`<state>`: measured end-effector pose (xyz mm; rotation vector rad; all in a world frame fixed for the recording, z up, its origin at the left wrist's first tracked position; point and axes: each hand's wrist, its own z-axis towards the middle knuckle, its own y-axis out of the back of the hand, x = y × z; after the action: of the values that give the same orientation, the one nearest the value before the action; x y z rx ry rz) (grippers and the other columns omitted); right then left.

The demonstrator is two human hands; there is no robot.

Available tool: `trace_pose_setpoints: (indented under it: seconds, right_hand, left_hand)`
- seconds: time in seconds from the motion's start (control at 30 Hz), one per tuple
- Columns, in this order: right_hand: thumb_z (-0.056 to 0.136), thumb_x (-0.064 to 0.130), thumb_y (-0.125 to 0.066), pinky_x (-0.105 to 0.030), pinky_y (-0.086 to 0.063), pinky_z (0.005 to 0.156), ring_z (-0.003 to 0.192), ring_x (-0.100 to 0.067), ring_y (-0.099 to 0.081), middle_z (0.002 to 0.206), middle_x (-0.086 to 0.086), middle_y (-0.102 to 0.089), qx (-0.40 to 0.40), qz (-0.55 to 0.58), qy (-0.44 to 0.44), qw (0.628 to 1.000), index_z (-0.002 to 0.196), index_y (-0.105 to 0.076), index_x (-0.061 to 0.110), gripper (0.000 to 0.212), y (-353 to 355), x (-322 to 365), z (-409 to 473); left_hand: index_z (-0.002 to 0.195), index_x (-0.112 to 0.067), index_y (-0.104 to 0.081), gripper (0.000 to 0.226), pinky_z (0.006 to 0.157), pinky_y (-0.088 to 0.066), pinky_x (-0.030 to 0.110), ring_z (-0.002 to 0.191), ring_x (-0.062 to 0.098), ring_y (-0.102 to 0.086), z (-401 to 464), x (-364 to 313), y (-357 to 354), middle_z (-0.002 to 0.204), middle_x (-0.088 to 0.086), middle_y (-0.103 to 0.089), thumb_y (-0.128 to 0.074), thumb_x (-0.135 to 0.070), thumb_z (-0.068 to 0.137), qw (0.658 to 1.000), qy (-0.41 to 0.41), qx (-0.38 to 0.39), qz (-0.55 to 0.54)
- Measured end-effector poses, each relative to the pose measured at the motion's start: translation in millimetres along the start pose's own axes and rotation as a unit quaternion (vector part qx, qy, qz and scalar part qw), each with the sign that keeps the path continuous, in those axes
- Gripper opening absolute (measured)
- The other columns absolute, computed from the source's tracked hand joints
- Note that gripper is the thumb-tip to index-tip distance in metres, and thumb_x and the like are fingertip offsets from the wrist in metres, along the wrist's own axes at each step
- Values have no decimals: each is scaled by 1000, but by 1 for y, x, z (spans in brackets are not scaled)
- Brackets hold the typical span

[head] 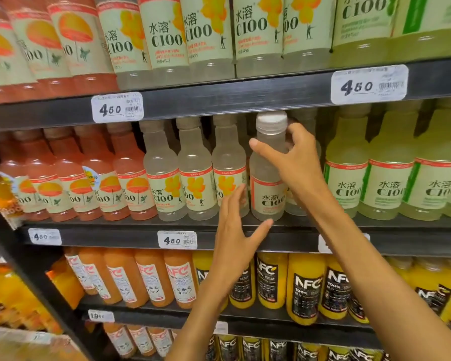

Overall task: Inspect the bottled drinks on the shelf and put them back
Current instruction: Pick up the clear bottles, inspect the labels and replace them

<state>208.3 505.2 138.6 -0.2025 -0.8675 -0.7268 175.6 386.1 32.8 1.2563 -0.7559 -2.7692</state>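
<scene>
A clear C100 bottle with a white cap stands at the front edge of the middle shelf, in the row of pale lemon drinks. My right hand grips its upper body just under the cap, thumb across the front. My left hand is lower, fingers straight and spread, its fingertips close to a neighbouring lemon bottle and its thumb near the held bottle's base. Whether the left hand touches either bottle is unclear.
Pink grapefruit C100 bottles fill the shelf's left, green-labelled ones its right. The shelf above hangs just over the cap. Orange and yellow NFC juice bottles line the lower shelves. Price tags sit on the shelf edges.
</scene>
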Motion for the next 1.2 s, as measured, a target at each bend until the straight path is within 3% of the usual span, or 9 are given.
trace_pose_setpoints:
  seconds: [0.13,0.27,0.4,0.63,0.8,0.9,1.0,1.07,1.2]
  right_hand:
    - [82,20,-74,-12,-51,72,90,1,-65,100,11,-65,7,95,-8,995,109,-58,20,32,12,8,-12]
    - [79,20,-76,-19,-54,70,88,-8,-69,93,7,-72,30,176,-31,983,108,-64,16,32,19,17,-19]
    - [75,33,-76,-16,-53,66,86,-7,-70,89,9,-72,67,179,-52,980,105,-63,21,34,25,24,-17]
    - [86,30,-60,-29,-55,68,68,-15,-65,76,-1,-64,238,413,-169,863,101,-56,13,23,31,22,-23]
    - [91,21,-59,-29,-53,60,61,-13,-61,71,0,-61,175,365,-133,905,92,-52,14,10,32,26,-29]
    - [89,24,-66,-29,-54,58,65,-15,-66,72,0,-66,95,270,-123,950,98,-56,15,16,29,29,-30]
    - [88,33,-66,-28,-55,62,73,-15,-70,75,0,-70,92,265,-161,946,103,-60,15,24,26,30,-30]
    - [86,41,-62,-30,-57,67,81,-18,-72,80,-3,-72,140,333,-207,909,111,-58,13,38,28,30,-30]
    - [90,37,-53,-32,-59,75,79,-19,-70,84,-6,-71,192,489,-260,810,112,-53,12,34,23,26,-34]
  left_hand:
    - [147,-34,-19,90,110,-36,28,136,0,-31,-3,-10,-1,150,-13,-29,-72,-47,75,998,-4,39,-42]
    - [139,-37,-26,92,90,-54,25,113,-2,-55,-7,-24,0,126,-16,-54,-81,-44,65,992,20,75,-96]
    - [120,-38,-44,68,74,-53,13,99,-3,-62,-14,-32,7,104,-19,-65,-84,-28,67,976,44,131,-170]
    - [120,-26,-53,67,95,-51,44,106,25,-66,-41,-34,19,114,4,-70,-78,-39,60,886,129,305,-326]
    - [141,-23,-36,98,103,-45,44,122,26,-56,-50,-28,24,132,6,-60,-80,-58,61,852,157,276,-415]
    - [134,-38,-41,89,98,-48,29,121,11,-56,-55,-30,25,128,-10,-63,-74,-71,57,879,146,241,-385]
    - [118,-41,-55,64,84,-52,21,110,13,-64,-63,-36,21,117,-6,-69,-79,-55,61,898,142,209,-360]
    - [124,-27,-56,66,81,-54,28,103,21,-67,-67,-38,23,114,4,-70,-79,-46,66,870,160,220,-412]
    - [135,-9,-45,74,74,-56,34,87,23,-66,-73,-46,30,108,14,-65,-73,-48,77,749,178,300,-563]
